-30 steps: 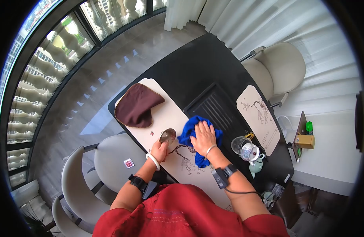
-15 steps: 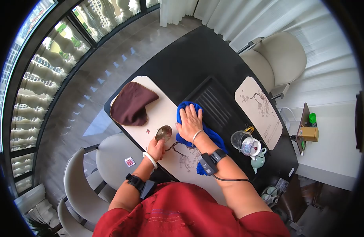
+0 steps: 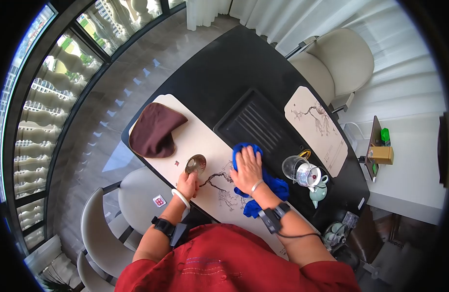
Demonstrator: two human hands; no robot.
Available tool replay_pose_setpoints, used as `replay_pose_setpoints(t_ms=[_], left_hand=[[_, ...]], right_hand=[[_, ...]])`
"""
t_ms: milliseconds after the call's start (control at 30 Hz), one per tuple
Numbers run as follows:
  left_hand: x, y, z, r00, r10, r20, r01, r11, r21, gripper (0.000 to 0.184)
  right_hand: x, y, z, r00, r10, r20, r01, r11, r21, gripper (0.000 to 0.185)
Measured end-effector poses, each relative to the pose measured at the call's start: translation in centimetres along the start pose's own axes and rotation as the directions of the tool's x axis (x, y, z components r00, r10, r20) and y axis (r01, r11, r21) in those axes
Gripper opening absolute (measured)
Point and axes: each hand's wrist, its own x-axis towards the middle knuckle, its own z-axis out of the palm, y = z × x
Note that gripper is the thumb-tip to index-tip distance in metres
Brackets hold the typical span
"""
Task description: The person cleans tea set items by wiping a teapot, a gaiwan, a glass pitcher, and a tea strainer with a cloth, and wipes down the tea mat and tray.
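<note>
My left hand (image 3: pixel 188 185) is closed round the edge of a small, shiny, round metal cup (image 3: pixel 196 164), held over the pale table mat (image 3: pixel 212 141) with a branch print. My right hand (image 3: pixel 247 170) lies flat with fingers stretched out on a bunched blue cloth (image 3: pixel 275 188). The cloth lies across the mat's edge and the near side of the black ridged tea tray (image 3: pixel 224 121). A folded dark brown cloth (image 3: pixel 156 130) rests on the far left part of the mat.
Right of the blue cloth stand a clear glass vessel (image 3: pixel 293 168), a white patterned cup (image 3: pixel 310 176) and a pale green teapot (image 3: pixel 318 193). A second printed mat (image 3: pixel 326 146) lies beyond the tray. Grey chairs (image 3: pixel 141 194) flank the black table (image 3: pixel 210 63).
My right hand has slid the blue cloth rightward and nearer, uncovering more of the mat and the tray's corner. My left hand keeps hold of the metal cup. The whole view has shifted slightly.
</note>
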Motion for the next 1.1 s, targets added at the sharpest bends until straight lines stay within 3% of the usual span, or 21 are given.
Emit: replay_pose_setpoints(t_ms=[200,467,600,800,900,1100], left_hand=[[0.4,-0.5,-0.3,1.000,-0.007,-0.012,0.006,1.000,-0.005,0.030],[0.7,-0.9,-0.9,1.000,-0.014,0.023,0.014,1.000,0.022,0.032],[0.5,-0.6,-0.6,1.000,-0.021,0.005,0.021,1.000,0.008,0.034],[0.6,-0.4,-0.8,0.999,-0.025,0.027,0.025,1.000,0.007,0.034],[0.6,-0.5,-0.7,0.999,-0.046,0.013,0.047,0.998,-0.033,0.033],[0.8,-0.7,-0.9,0.998,-0.058,0.009,0.058,0.998,0.004,0.032]], right_hand=[[6.5,-3.1,-0.8,0.996,-0.044,0.072,0.041,0.998,0.045,0.067],[-5.5,2.1,0.0,0.930,0.360,-0.074,-0.357,0.933,0.049,0.073],[-4.5,2.1,0.8,0.927,0.363,-0.098,-0.359,0.931,0.058,0.071],[5.3,-0.3,0.2,0.983,0.146,-0.115,-0.140,0.988,0.058,0.069],[6.1,-0.4,-0.5,0.988,0.130,-0.086,-0.124,0.990,0.066,0.071],[-1.5,2.5,-0.9,0.937,0.347,-0.041,-0.341,0.934,0.101,0.061]])
